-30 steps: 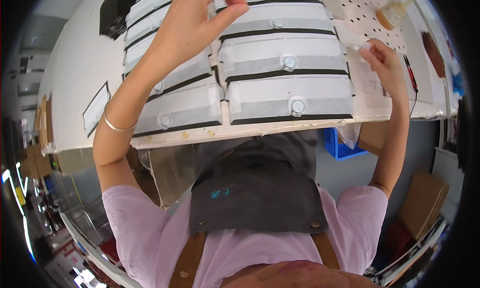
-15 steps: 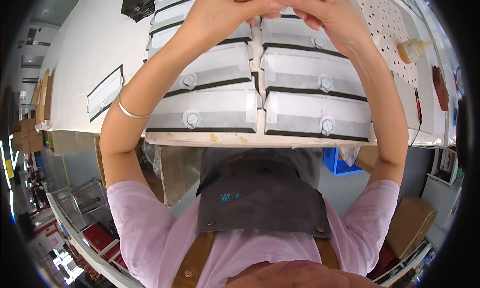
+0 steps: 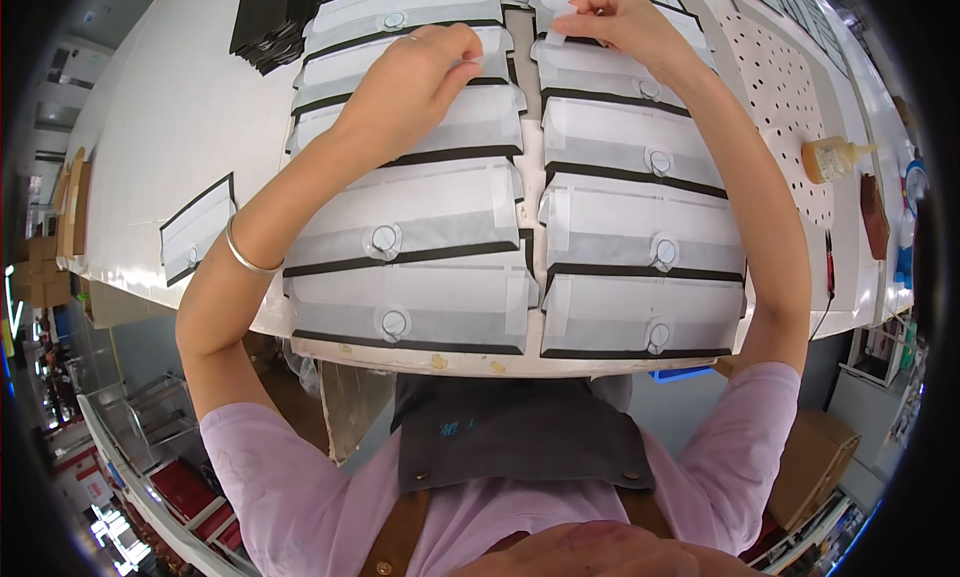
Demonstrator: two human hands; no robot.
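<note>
Two columns of flat white-and-grey panels with black edges lie across the table; one is the near left panel (image 3: 430, 302), another the near right panel (image 3: 640, 307). Most visible panels carry a round pale disc (image 3: 385, 239). Over the right edge of a left-column panel, my left hand (image 3: 415, 82) is closed in a pinch; what it holds, if anything, is too small to make out. Farther off, my right hand (image 3: 635, 37) pinches a small whitish translucent strip (image 3: 560, 25) at the left edge of a right-column panel.
A stack of black sheets (image 3: 275, 22) stands at the far left of the table. One smaller panel (image 3: 198, 229) lies by my left forearm. To the right are a perforated white board (image 3: 770, 87), a bottle of yellowish liquid (image 3: 828, 161) and a red-and-black pen-like tool (image 3: 830, 267).
My hands were together around a small white piece; now they are apart, the left over the left column, the right over the right column. The view has shifted, showing more of the far table.
</note>
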